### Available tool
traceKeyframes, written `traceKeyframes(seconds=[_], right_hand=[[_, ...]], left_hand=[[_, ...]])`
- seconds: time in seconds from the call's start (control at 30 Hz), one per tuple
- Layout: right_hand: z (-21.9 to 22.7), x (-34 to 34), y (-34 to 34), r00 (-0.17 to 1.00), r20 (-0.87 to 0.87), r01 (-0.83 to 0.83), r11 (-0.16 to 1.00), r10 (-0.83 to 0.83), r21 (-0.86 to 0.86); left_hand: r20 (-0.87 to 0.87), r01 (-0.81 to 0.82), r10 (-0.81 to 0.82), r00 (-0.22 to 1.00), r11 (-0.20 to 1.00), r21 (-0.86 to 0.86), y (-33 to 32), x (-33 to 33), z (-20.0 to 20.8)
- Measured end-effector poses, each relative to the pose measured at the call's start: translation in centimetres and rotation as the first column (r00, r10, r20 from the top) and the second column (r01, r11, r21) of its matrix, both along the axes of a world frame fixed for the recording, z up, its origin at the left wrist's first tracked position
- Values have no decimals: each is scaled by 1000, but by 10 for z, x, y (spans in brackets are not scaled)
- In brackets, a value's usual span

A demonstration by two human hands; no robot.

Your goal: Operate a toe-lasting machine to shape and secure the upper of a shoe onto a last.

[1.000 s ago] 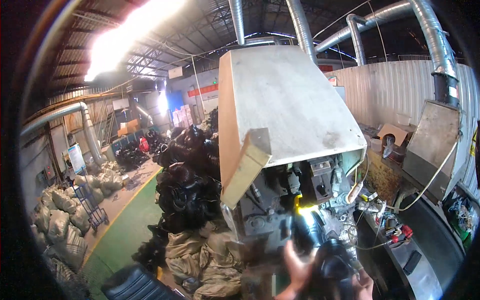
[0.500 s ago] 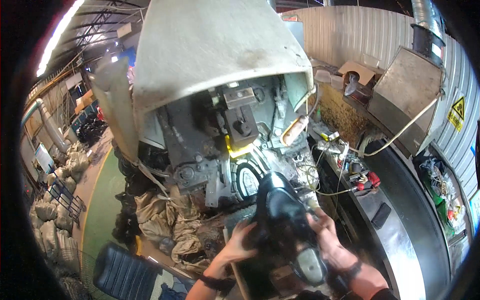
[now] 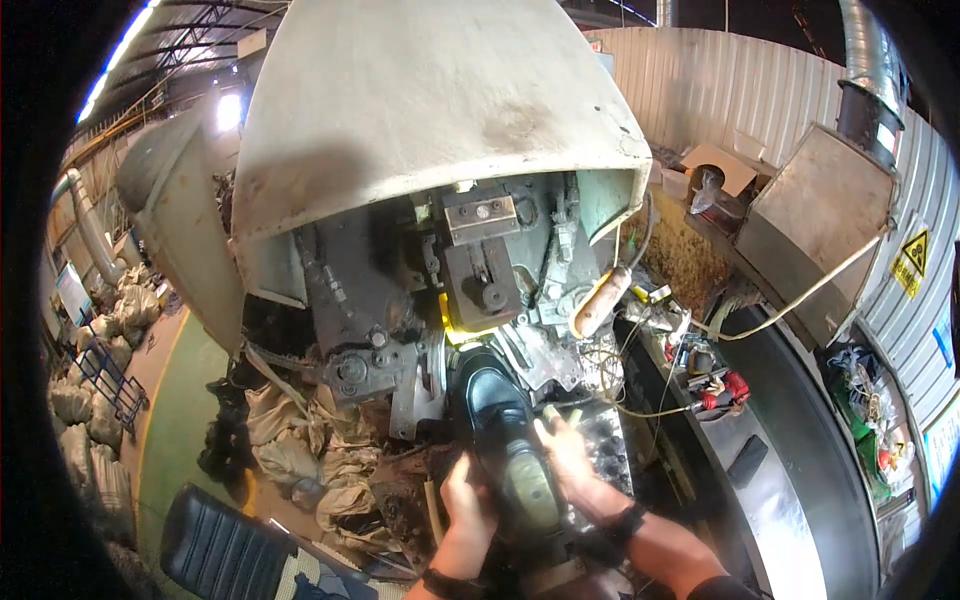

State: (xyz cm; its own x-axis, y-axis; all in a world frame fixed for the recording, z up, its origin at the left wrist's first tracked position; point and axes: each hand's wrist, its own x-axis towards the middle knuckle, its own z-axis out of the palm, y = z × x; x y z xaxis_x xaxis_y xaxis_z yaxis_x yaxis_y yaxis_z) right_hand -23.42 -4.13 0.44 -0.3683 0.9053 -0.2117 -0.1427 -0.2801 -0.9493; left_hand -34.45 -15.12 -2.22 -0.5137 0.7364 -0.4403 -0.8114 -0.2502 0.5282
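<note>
A black shoe (image 3: 488,392) points toe-first into the machine's opening, its toe just below the yellow-edged metal block (image 3: 482,285). A greenish last (image 3: 530,482) shows in the shoe's opening at the near end. My left hand (image 3: 468,500) is closed against the left side of the shoe near the heel. On the right side, my right hand (image 3: 566,458) grips the shoe with the thumb toward the toe. Some of the fingers of both hands are hidden by the shoe. Whether the toe touches the machine, I cannot tell.
A pale machine hood (image 3: 430,110) overhangs the work spot. A lamp-like handle (image 3: 602,303) hangs at its right. Beyond my right forearm lie a metal ledge (image 3: 775,520), a dark phone-like slab (image 3: 747,459) and a red tool (image 3: 725,390). Crumpled cloth (image 3: 285,430) and a black chair (image 3: 215,540) stand left.
Both hands have carried the shoe away from me and to the left, so its toe now reaches the machine's metal parts. My view has also shifted slightly.
</note>
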Motion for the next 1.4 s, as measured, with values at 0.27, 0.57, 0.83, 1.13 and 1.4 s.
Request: traceKeyframes(seconds=[0.27, 0.57, 0.83, 1.13, 1.4], right_hand=[[29, -10, 8, 998, 21, -61, 985, 65, -164], [-3, -11, 29, 987, 60, -142, 986, 147, -85], [-81, -16, 54, 994, -53, -84, 989, 91, 120], [-32, -17, 31, 990, -141, -33, 998, 25, -58], [-12, -7, 21, 930, -367, -122, 952, 12, -279]], left_hand=[[131, 52, -51, 990, 999, -7, 15, -14, 12], [-207, -302, 284, 936, 951, -61, 42, 6, -33], [-356, -354, 310, 881, 933, -63, 55, 6, -61], [-203, -319, 295, 934, 943, -97, 47, 2, -39], [32, -262, 260, 965, 960, 97, 47, 5, -33]])
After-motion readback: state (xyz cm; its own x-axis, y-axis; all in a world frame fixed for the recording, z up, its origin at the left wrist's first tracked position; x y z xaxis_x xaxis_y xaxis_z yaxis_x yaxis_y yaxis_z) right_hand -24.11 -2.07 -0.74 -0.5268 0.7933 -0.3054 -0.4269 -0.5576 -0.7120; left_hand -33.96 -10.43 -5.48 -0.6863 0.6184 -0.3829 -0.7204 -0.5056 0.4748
